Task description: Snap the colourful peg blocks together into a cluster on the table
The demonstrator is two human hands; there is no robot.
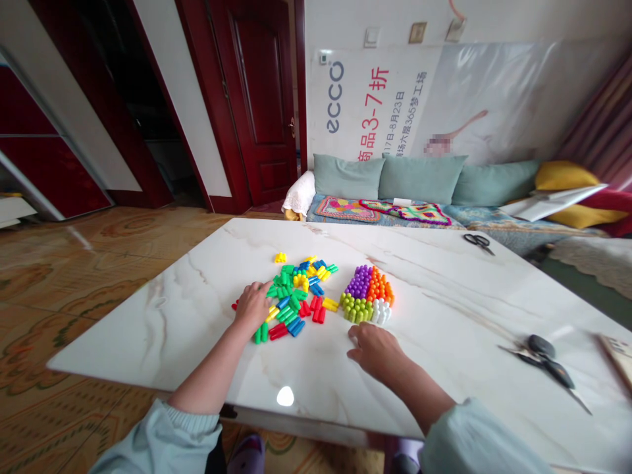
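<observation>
A loose pile of small plastic peg-like blocks in green, blue, yellow and red lies on the white marbled table. My left hand rests at the pile's left edge, its fingers stretched over the nearest pieces; no held piece shows. To the right of the pile stands a tight cluster of upright pieces, grouped by colour: purple, orange, yellow-green and white. My right hand is just in front of this cluster, open, fingers loosely bent and apart, with nothing visible in it.
Black-handled scissors lie near the table's far right corner. Another black-handled cutting tool lies at the right, beside a flat object on the edge. Beyond the table stands a sofa with green cushions.
</observation>
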